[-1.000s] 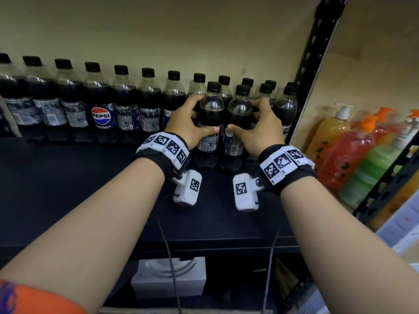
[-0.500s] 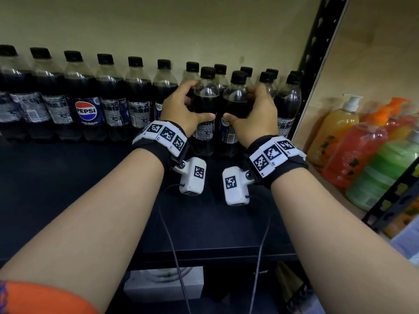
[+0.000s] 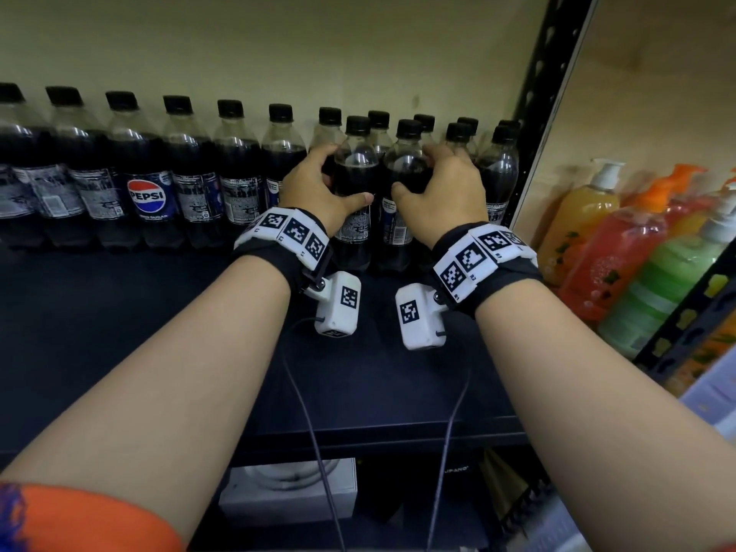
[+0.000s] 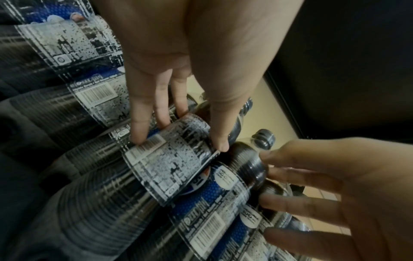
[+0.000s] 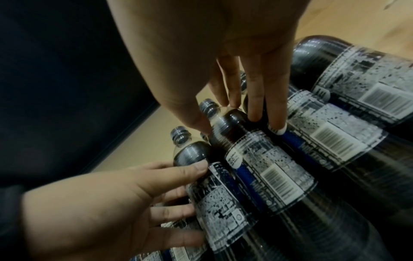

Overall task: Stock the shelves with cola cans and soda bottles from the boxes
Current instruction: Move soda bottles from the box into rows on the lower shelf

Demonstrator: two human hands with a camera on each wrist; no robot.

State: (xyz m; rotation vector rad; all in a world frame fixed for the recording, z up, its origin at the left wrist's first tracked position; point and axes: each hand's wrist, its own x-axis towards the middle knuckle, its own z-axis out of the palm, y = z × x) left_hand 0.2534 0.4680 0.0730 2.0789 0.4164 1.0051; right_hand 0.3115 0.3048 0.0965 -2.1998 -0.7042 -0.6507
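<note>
— Where are we? We'd say a shop, in a stocking aisle.

— What tells us so?

— We see a black metal shelf [image 3: 119, 312] with a long row of identical Pepsi bottles [image 3: 149, 181] at ten o'clock, labels and barcodes facing out. A perforated black upright [image 3: 545, 97] at one o'clock divides the bays. At three o'clock we find pump bottles of coloured liquid soap [image 3: 621, 268], more goods lined up in the next bay.
</note>
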